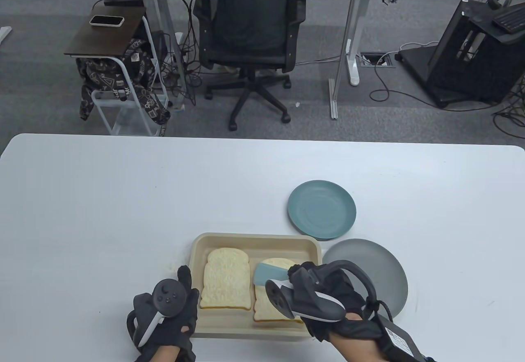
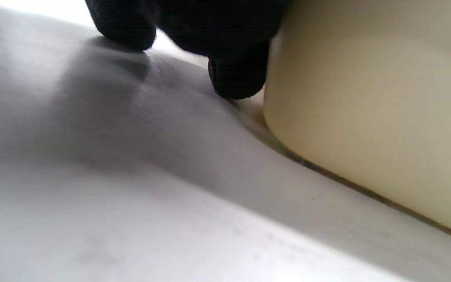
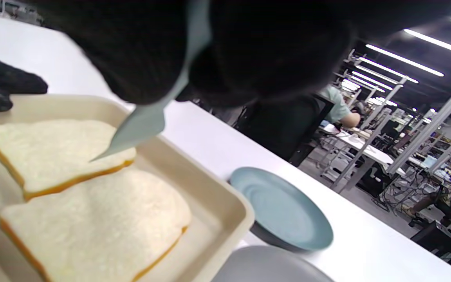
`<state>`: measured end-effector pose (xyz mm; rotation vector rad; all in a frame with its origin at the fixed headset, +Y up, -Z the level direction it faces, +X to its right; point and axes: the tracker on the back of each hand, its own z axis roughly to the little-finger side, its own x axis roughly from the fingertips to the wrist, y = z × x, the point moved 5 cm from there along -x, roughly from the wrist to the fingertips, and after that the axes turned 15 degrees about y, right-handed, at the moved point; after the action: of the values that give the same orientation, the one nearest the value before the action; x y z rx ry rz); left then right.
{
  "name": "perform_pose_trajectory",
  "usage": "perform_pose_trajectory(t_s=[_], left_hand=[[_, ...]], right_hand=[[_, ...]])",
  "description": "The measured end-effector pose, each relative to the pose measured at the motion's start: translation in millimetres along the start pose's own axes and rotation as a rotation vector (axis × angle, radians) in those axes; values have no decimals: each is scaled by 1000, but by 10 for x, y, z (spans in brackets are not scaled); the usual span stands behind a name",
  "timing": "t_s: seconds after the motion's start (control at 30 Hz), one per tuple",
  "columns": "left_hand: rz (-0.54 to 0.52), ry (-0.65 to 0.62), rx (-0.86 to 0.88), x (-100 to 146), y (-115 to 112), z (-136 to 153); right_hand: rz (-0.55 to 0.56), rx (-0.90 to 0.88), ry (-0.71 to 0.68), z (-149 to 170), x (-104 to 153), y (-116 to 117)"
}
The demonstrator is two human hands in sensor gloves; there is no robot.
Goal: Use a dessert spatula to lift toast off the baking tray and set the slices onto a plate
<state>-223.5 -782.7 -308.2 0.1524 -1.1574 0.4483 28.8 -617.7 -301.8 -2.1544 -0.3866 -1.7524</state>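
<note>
A beige baking tray (image 1: 254, 242) holds two slices of toast side by side. The left slice (image 1: 226, 280) lies fully in view. My right hand (image 1: 305, 282) partly covers the right slice (image 1: 272, 302) and grips a pale blue dessert spatula (image 1: 267, 275). Its blade sits over the far end of the right slice, tip pointing left. In the right wrist view the blade (image 3: 141, 123) slants down towards both slices (image 3: 53, 152) (image 3: 100, 223). My left hand (image 1: 184, 296) rests on the table, fingertips (image 2: 237, 80) against the tray's left wall (image 2: 366, 117).
A teal plate (image 1: 322, 210) sits just beyond the tray's far right corner, and a grey plate (image 1: 371, 267) lies right of the tray, beside my right hand. An office chair and desks stand past the table's far edge.
</note>
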Motion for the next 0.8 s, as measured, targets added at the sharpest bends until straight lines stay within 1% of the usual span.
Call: perform_pose_trajectory(t_s=[0.07, 0.1, 0.23, 0.27, 0.33, 0.47, 0.57, 0.8], left_hand=[[2, 0, 5, 0, -1, 3], [5, 0, 6, 0, -3, 3], [8, -1, 8, -1, -4, 5], [10, -1, 10, -1, -5, 6], [9, -1, 12, -1, -6, 7], [11, -2, 13, -2, -7, 9], [14, -3, 15, -3, -8, 9], [16, -3, 19, -6, -10, 12]], right_hand=[[-24, 39, -9, -89, -42, -10], [-16, 70, -17, -128, -63, -24], [-35, 51, -48, -218, -136, -18], [-52, 63, -46, -241, -158, -5], [-51, 86, -50, -274, -185, -10], [-89, 54, -47, -224, -202, -62], [-89, 66, -44, -197, -195, -93], [-103, 122, -58, -291, -221, -13]])
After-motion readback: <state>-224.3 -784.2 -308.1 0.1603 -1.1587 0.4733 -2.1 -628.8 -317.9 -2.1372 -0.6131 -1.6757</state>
